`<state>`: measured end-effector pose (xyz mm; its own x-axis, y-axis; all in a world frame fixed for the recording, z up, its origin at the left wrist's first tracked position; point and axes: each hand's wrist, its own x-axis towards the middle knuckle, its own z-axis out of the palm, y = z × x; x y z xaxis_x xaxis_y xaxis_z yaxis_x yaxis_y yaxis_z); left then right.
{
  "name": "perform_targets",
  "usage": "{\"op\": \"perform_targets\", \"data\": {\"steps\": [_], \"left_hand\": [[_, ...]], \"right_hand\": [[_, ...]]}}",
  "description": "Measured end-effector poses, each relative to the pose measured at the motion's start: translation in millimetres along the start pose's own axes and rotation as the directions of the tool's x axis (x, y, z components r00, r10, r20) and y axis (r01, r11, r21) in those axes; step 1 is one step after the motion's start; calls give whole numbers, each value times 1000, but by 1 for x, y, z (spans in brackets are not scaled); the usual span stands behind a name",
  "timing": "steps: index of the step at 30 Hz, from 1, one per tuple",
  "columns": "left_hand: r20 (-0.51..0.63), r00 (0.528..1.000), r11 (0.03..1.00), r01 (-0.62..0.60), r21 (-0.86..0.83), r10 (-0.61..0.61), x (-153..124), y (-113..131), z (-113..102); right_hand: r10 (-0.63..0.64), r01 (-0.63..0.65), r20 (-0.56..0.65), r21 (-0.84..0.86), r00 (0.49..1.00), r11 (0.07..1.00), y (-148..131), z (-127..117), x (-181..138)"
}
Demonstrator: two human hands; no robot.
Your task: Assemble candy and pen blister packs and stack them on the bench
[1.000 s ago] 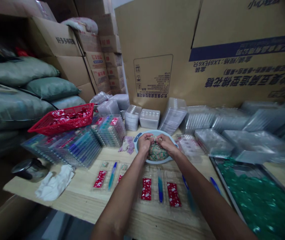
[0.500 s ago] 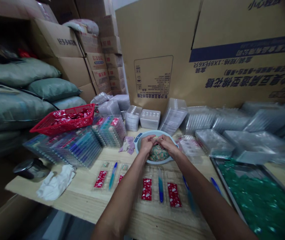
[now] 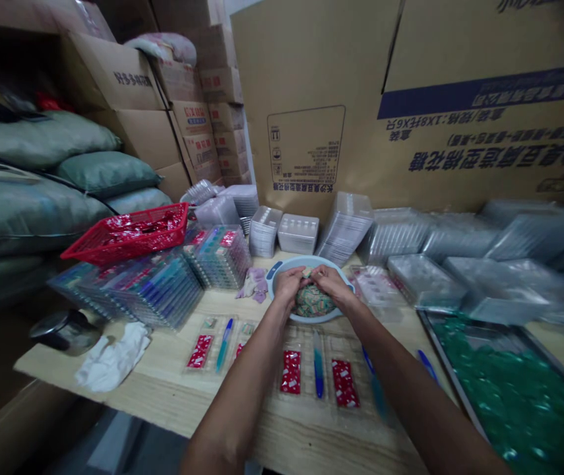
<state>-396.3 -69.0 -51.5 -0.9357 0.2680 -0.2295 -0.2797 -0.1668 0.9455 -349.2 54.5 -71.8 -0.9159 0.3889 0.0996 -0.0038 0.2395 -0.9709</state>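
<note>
A pale blue plastic basin (image 3: 276, 280) with a dark blue handle stands on the wooden table. It holds a heap of small green and tan packets (image 3: 314, 302). Above the heap my left hand (image 3: 289, 284) and my right hand (image 3: 324, 280) meet, their fingers pinching a small pale packet (image 3: 306, 272) between them. The hands hide the basin's middle. Below my forearms lie clear blister trays (image 3: 291, 373) holding red packets and slim blue-handled items.
A red basket of red packets (image 3: 126, 234) and filled clear trays (image 3: 163, 287) stand left, beside a white cloth (image 3: 111, 359). Stacked clear trays (image 3: 460, 237) line the back. A metal tray of green packets (image 3: 509, 396) sits right. Cardboard boxes (image 3: 306, 105) and grey-green sacks (image 3: 24, 208) rise behind.
My hands stay together over the basin, with the fingers shifted slightly around the small packet. The whole view has moved a little.
</note>
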Motion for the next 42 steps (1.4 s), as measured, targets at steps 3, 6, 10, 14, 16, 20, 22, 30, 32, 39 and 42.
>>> {"op": "perform_targets", "data": {"steps": [3,6,10,14,16,20,22,30,32,39,42], "left_hand": [[45,999,1000,-16,7,16,-2,0,2],[42,999,1000,-28,8,28,-1,0,0],[34,999,999,-32,0,32,2,1,-4],[111,993,999,-30,-13,32,-1,2,-2],[132,990,999,-37,-14,39,-2,2,-1],[128,989,997,-77,11,75,-5,2,-1],[112,988,993,-111,32,107,-7,2,-2],[84,979,979,-190,77,183,-15,5,10],[59,978,976,-206,72,202,-16,12,3],[137,968,925,-241,294,209,-60,56,-98],[221,971,846,-189,499,86,-89,42,-124]], "right_hand": [[43,-43,-2,51,999,998,0,1,1],[89,-90,10,120,996,989,0,1,3],[129,-130,21,238,991,962,-3,-2,6],[139,-146,44,292,989,945,-4,-1,7],[144,-157,66,290,987,944,-5,0,6],[132,-157,104,278,986,948,-7,3,0],[118,-145,113,267,987,953,-10,3,-2],[121,-144,118,216,986,966,-12,-2,-6],[130,-157,131,220,983,963,-8,-3,-6],[100,-107,56,138,993,985,3,-3,0],[102,-109,61,122,993,987,1,-1,1]]}}
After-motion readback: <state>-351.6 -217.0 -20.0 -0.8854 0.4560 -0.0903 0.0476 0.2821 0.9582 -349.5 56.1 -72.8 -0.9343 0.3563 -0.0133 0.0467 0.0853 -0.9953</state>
